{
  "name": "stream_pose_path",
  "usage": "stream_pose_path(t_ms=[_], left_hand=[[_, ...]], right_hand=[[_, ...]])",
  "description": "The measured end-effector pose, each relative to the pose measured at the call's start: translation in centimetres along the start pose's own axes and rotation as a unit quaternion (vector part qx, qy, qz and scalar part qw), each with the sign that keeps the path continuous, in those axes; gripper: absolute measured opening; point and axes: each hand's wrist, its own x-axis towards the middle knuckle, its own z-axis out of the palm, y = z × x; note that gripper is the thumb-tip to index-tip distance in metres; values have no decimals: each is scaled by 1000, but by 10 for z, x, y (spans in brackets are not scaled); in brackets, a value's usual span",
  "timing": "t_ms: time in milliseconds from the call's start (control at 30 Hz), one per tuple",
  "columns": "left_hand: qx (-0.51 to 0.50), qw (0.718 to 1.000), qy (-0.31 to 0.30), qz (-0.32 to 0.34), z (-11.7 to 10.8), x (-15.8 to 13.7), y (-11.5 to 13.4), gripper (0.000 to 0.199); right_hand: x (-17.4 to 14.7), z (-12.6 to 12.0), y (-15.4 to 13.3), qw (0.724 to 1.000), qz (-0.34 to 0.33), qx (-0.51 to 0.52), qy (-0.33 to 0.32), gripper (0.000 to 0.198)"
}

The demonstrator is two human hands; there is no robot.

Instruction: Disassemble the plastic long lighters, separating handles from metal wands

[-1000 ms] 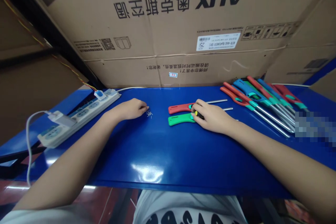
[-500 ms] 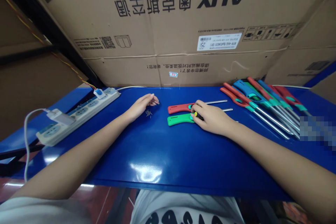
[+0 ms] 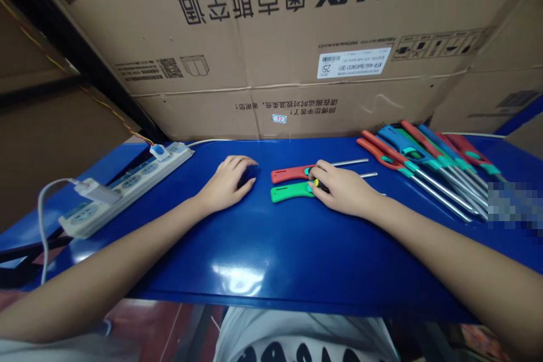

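My left hand (image 3: pixel 224 185) lies palm down on the blue table, thumb and fingers apart, with nothing visible in it. It covers the spot where small screws lay, and they are hidden now. My right hand (image 3: pixel 341 188) is closed round a screwdriver (image 3: pixel 321 184), whose yellow and black handle end pokes out by the thumb. Under and beside that hand lie a red long-necked gas lighter (image 3: pixel 289 174) and a green lighter (image 3: pixel 291 192), side by side. Their metal tubes point right, and the hand hides their middles.
Several more lighters (image 3: pixel 407 163) are heaped at the right, tubes toward the front right. A white power strip (image 3: pixel 131 186) with plugs and a cable runs along the left. Behind the table (image 3: pixel 271 260) stands a large cardboard box (image 3: pixel 237 68).
My left hand has turned from resting on its side to palm down, spreading over the small screws, which are now out of sight. My right hand has stayed in place.
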Motion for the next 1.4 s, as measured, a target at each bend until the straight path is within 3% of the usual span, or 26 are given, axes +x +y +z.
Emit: stream_pose_path(t_ms=[200, 300, 400, 533, 667, 767, 867, 967, 1033, 1100, 1200, 1300, 1367, 1400], left_hand=[[24, 1000, 1, 8, 0, 4, -13, 29], [3, 999, 45, 4, -2, 2, -11, 32], [-19, 995, 97, -9, -8, 2, -1, 33], [-23, 997, 67, 32, -12, 7, 22, 34], [43, 994, -29, 94, -4, 14, 49, 54], [95, 988, -53, 109, 9, 18, 60, 73], [110, 985, -67, 114, 18, 24, 61, 75], [106, 984, -95, 109, 22, 32, 60, 70], [93, 984, -116, 103, 23, 36, 59, 67], [78, 984, -126, 100, 22, 40, 60, 62], [65, 986, -116, 101, 21, 44, 60, 57], [57, 987, -112, 98, 20, 47, 58, 58], [51, 987, -117, 96, 20, 49, 55, 59], [48, 987, -119, 96, 20, 50, 53, 59]], right_hand=[[-1, 5, 1, 1000, 0, 18, 18, 20], [-1, -7, 4, 990, 2, 69, 123, 19], [-4, -35, 10, 959, 2, 102, 265, 21], [-23, -74, 20, 937, 65, 71, 335, 34], [-60, -76, 28, 931, 163, 43, 325, 40], [-94, -61, 29, 929, 154, 35, 334, 28], [-130, -47, 24, 937, 168, 23, 306, 19], [-161, -37, 20, 930, 235, 27, 281, 21], [-175, -32, 18, 922, 309, 38, 230, 27], [-184, -26, 16, 918, 368, 58, 137, 34], [-189, -22, 18, 919, 384, 73, 49, 31], [-196, -29, 38, 905, 400, 61, 133, 30], [-205, -42, 67, 872, 441, 9, 212, 32], [-210, -50, 86, 851, 474, -35, 222, 32]])
